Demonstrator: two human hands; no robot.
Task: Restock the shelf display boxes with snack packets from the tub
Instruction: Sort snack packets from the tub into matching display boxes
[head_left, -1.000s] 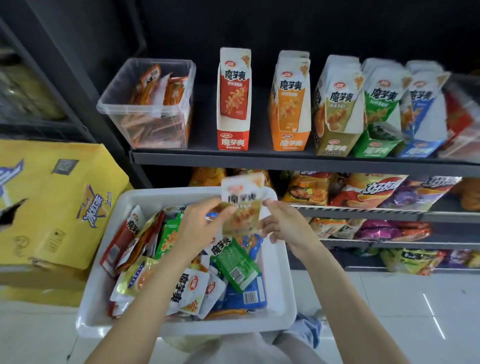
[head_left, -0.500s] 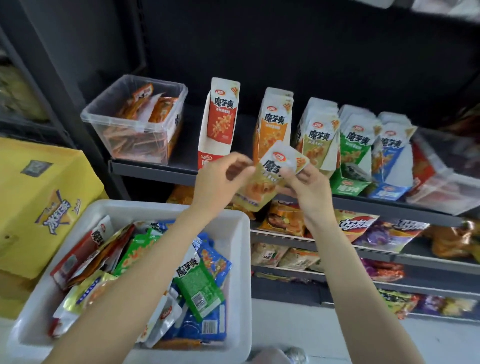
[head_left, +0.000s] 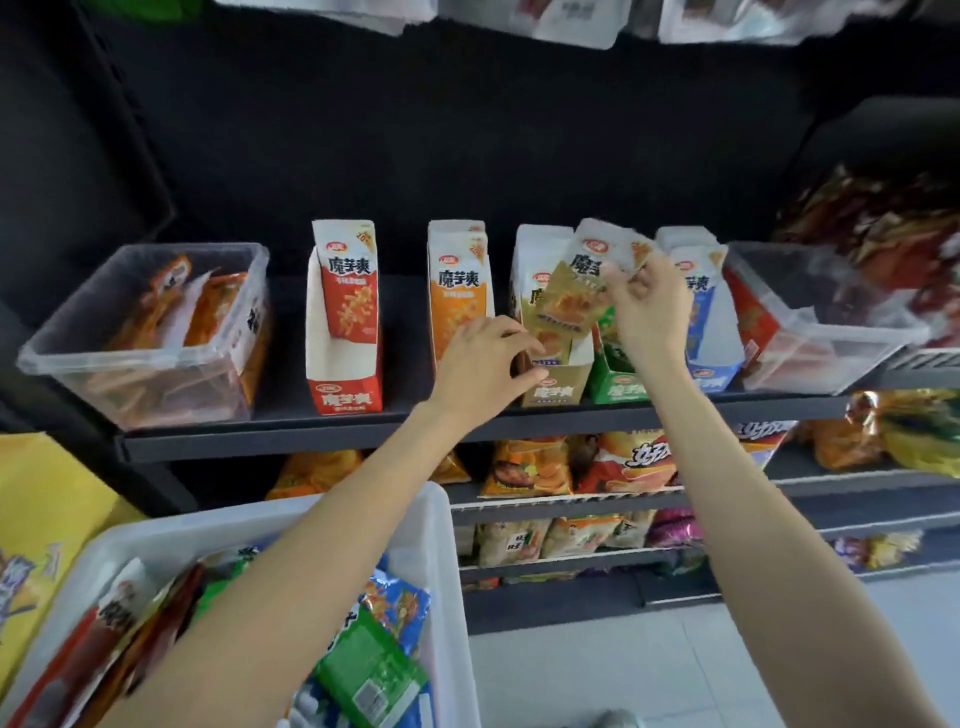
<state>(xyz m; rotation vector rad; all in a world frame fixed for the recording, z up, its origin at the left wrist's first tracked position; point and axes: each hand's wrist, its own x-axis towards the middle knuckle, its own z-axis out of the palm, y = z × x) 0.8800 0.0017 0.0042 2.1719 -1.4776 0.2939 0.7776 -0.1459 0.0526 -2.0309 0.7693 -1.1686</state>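
Tan packet (head_left: 576, 291) pinched by right hand (head_left: 647, 312) above tan box (head_left: 558, 387); left hand (head_left: 483, 364) at box edge.

Both forearms bare, no sleeves, watch or rings visible.

both arms reach forward: left hand (head_left: 485, 364) loosely curled, right hand (head_left: 647, 306) raised, fingertips pinched.
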